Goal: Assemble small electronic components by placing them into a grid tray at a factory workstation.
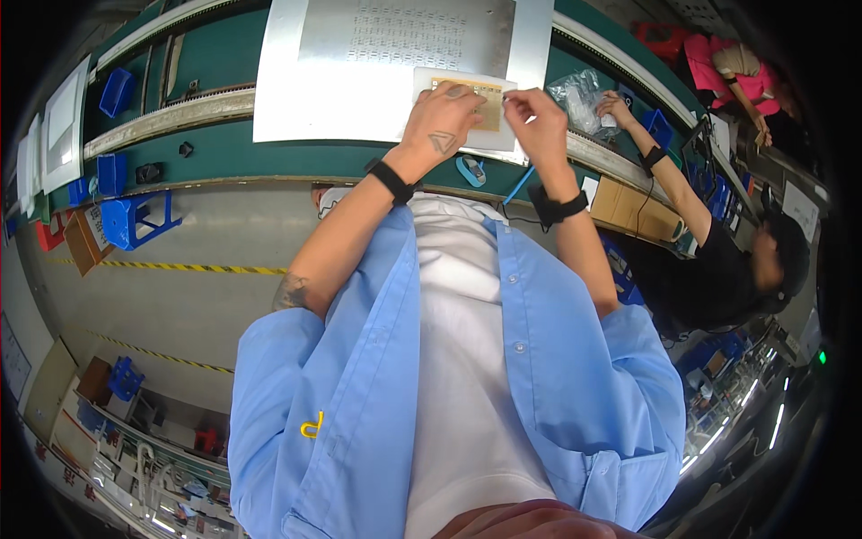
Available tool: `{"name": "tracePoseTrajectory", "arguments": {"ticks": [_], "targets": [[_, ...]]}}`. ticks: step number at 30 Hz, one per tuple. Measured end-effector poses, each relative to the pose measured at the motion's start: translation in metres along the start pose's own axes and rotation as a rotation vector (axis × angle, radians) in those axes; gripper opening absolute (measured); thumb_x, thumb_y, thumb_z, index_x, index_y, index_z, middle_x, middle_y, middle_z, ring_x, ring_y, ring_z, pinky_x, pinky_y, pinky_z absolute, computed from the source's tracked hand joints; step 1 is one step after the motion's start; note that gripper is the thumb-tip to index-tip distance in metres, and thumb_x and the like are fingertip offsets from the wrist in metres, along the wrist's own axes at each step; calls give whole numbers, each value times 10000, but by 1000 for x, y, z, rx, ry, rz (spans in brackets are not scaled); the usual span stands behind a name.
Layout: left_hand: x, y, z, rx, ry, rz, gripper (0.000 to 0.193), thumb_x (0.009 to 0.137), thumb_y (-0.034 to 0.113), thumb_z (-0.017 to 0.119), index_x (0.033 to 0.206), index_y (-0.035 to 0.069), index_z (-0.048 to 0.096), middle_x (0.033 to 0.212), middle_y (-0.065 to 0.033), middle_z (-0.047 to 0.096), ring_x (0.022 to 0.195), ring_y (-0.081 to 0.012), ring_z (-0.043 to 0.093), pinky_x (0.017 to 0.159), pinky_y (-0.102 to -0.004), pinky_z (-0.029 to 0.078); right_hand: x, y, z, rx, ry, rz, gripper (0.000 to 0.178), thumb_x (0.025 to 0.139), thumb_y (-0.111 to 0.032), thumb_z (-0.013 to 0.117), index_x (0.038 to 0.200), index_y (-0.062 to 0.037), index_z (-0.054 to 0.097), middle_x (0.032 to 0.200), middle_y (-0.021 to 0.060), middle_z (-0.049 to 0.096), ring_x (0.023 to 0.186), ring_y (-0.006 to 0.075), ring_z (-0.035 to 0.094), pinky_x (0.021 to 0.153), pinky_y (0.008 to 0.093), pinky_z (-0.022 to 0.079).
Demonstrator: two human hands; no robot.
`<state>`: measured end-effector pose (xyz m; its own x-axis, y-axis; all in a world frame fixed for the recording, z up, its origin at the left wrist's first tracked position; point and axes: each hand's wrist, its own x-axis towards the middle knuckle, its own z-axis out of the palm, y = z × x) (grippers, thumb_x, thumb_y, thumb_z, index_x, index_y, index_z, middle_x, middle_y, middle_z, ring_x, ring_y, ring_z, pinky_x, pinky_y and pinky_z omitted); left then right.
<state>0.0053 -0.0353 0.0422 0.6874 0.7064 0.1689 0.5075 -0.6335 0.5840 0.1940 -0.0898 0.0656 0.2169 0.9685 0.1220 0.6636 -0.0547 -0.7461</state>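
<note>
A tan sheet (491, 113) with rows of small marks lies on a white pad (423, 77), on the near edge of a large white board (314, 106). My left hand (440, 123) rests over the sheet's left part, fingers bent and tips pressed on its surface, steadying it. At the sheet's right edge, my right hand (541, 123) is closed in a pinch; whatever is between thumb and forefinger is too small to name. Beyond both hands, a grey metal plate (332, 34) with rows of small pieces or slots covers the board's far part.
The board spans a green conveyor line (211, 135) with pale rails. A blue-grey tool or holder (470, 171) lies at the near edge. To the right, a co-worker's hand (616, 110) touches a clear plastic bag (577, 101). Blue bins (117, 92) stand left.
</note>
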Motion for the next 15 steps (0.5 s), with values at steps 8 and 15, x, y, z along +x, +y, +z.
{"name": "tracePoseTrajectory", "arguments": {"ticks": [8,15], "targets": [[-5,4,4,-915,-77,-419,180,935,166,730,970,-11,738,833,-78,732,770,-113,683,718,-259,546,-30,-24,8,57,-25,-99,140,838,-21,727,978,-27,727,840,74,670,654,145,638,610,273,527],[-6,3,10,-1300,-206,-626,170,938,138,727,971,-29,724,886,-66,728,823,-116,680,756,-259,548,-42,-17,9,180,13,-42,125,837,-19,739,961,-17,728,834,58,667,658,137,625,619,258,520]]}}
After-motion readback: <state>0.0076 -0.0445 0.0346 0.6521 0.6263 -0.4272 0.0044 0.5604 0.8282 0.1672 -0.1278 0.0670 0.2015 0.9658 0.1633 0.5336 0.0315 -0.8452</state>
